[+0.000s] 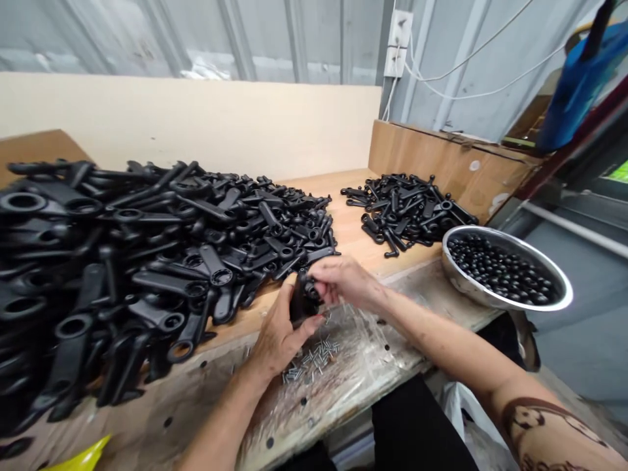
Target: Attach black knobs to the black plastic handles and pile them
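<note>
Both forearms come in from the bottom edge, and the hands meet over the front lip of the workbench [343, 235]. Left hand [279, 330] is wrapped around a black plastic handle part [300, 302], thumb and fingers closed on its lower end, holding it more or less upright. Right hand [343, 281] sits just above and to the right of it, fingertips pinched at the top end of that same part; can't make out whether there's something small between those fingertips, too blurry. So the hands are together, both on the one piece. Right under the left hand there's a little scatter of small metal pins [311, 360] lying on a crinkly clear plastic sheet [363, 366] that covers the bench edge. Off to the left of the hands is a huge heap of the same black handles [127, 261], stacked every which way and reaching nearly to the left thumb. Beyond the right hand, further back, there's a smaller pile of black parts [407, 212], and to the right of that hand a steel bowl [495, 301] full of little black balls [500, 268]. Something yellow [83, 456] pokes in down at the bottom left, near the left forearm.
</note>
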`<action>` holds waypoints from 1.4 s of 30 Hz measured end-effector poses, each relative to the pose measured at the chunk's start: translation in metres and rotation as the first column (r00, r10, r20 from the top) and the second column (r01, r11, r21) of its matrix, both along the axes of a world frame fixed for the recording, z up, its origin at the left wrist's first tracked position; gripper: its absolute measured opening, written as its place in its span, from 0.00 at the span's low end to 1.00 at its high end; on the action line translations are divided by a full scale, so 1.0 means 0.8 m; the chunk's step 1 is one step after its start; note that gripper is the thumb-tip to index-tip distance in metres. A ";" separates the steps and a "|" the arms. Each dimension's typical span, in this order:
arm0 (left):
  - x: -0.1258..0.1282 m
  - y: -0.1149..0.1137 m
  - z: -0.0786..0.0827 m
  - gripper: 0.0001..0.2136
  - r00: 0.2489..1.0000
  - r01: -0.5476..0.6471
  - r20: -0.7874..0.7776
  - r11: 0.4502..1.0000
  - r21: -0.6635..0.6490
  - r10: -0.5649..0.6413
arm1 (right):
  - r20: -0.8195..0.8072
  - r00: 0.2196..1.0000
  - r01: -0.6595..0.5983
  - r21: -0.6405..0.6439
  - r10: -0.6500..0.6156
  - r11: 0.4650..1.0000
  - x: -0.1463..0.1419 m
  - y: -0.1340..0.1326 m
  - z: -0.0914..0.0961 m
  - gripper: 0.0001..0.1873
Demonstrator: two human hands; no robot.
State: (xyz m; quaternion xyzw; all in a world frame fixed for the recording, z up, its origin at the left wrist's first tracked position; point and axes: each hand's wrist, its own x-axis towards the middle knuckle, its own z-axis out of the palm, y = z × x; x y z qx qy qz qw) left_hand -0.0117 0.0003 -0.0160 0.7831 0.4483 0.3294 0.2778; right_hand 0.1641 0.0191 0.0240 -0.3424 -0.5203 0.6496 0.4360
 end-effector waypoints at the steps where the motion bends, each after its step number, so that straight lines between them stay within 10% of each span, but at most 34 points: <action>1: -0.002 0.002 -0.001 0.31 1.000 -0.004 0.011 0.999 0.046 0.003 | 0.017 0.997 0.081 0.048 -0.081 0.996 0.011 0.009 0.011 0.10; 5: -0.007 0.012 -0.013 0.22 0.982 -0.061 -0.154 0.955 0.290 0.109 | 0.093 0.853 0.460 0.331 -0.514 0.824 0.091 0.073 0.070 0.06; 8: -0.007 0.018 -0.022 0.14 0.905 0.003 -0.394 0.925 0.380 0.159 | 0.123 0.572 0.705 0.431 -0.811 0.563 0.175 0.125 0.125 0.09; 11: -0.006 0.019 -0.024 0.13 0.836 0.012 -0.515 0.934 0.358 0.187 | 0.196 0.362 0.778 0.476 -0.911 0.411 0.235 0.141 0.157 0.19; 13: -0.006 0.017 -0.022 0.14 0.819 0.008 -0.538 0.934 0.356 0.198 | 0.250 0.377 0.726 0.518 -0.892 0.453 0.244 0.128 0.148 0.19; 16: -0.006 0.015 -0.019 0.16 0.818 0.007 -0.540 0.936 0.352 0.197 | 0.447 0.541 0.470 0.542 -0.713 0.697 0.216 0.076 0.100 0.11; 19: -0.009 0.016 -0.017 0.15 0.815 -0.009 -0.543 0.942 0.335 0.201 | 0.752 0.517 0.030 0.461 -0.408 0.887 0.175 0.013 0.047 0.07; 24: -0.013 0.015 -0.009 0.11 0.775 -0.061 -0.577 0.939 0.338 0.259 | 0.958 0.150 -0.378 0.283 -0.243 0.882 0.148 -0.041 0.009 0.10; 38: -0.008 0.013 -0.007 0.09 0.852 0.057 -0.522 0.990 0.132 0.020 | 0.983 0.080 -0.434 0.185 -0.167 0.882 0.139 -0.049 0.007 0.09; 42: -0.009 0.012 -0.005 0.04 0.872 0.009 -0.489 1.000 0.024 0.003 | 0.986 -0.041 -0.416 0.132 -0.164 0.900 0.139 -0.048 0.003 0.09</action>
